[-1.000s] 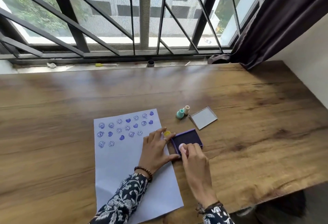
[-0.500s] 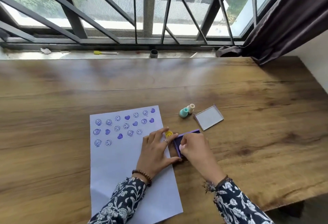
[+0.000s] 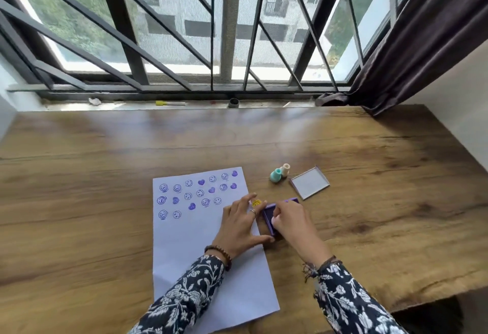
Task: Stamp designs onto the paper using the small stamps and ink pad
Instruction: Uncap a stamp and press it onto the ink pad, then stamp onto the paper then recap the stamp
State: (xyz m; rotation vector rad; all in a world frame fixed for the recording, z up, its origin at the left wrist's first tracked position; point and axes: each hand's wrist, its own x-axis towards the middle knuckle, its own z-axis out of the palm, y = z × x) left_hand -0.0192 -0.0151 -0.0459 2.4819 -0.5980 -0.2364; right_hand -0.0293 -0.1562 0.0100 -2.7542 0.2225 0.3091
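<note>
The right hand [image 3: 293, 224] is curled down over the purple ink pad [image 3: 270, 214]. Its fingertips are bunched narrow, as if pinching a small stamp onto the pad, but the stamp itself is hidden, so what the grip holds cannot be told. The left hand [image 3: 239, 224] lies flat and spread, with no object in it. Its fingers rest against the left edge of the ink pad and its palm pins the white paper [image 3: 200, 249] to the wooden surface [image 3: 369, 201].

Locations relative to the ink pad:
- A yellow smiley stamp [image 3: 256, 203] stands just beyond the left corner, by the left fingertips.
- The paper lies immediately left, with 3 rows of purple smiley and heart prints [image 3: 196, 192] at its far end.
- A teal stamp [image 3: 276, 175] and a cream stamp [image 3: 286, 169] stand touching each other, beyond the pad.
- The pad's clear lid [image 3: 309, 183] lies beyond and right, apart from the pad.

Handling judgement: the stamps look light, rigid and easily tipped. Take hold at the narrow upper stem with 2 or 3 fingertips, keeping the inked face level. The paper is thin and likely to slide, so hold it down flat during each press.
</note>
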